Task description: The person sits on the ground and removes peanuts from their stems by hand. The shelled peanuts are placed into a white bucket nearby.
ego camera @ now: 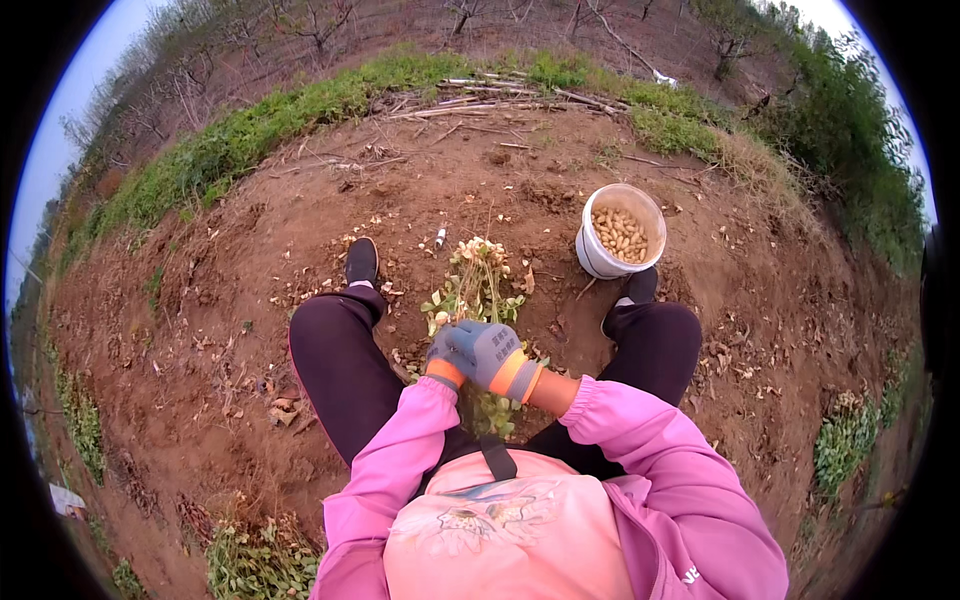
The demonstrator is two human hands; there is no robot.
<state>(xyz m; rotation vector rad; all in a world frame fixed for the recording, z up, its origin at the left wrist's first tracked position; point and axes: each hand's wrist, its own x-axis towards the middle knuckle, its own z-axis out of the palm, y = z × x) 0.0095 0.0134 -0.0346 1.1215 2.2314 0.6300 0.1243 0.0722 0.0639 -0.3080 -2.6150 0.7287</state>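
Both my hands wear grey gloves with orange cuffs and meet in front of my lap. My left hand (445,358) is closed at a bunch of pulled peanut plants (480,281), partly hidden by the other hand. My right hand (487,352) overlaps it from the right, fingers bent over the same stems; what its fingertips touch is hidden. Roots with pale peanut pods point away from me, and green leaves hang below my hands. A white plastic bucket (591,251), partly filled with unshelled peanuts (619,235), stands beyond my right foot.
My shoes stand apart on brown soil (225,300) strewn with dry leaves and shells. A small white object (440,238) lies ahead. Uprooted leafy plants (262,559) lie at lower left, another heap (847,442) at far right. Dry stalks (480,105) lie by the grass.
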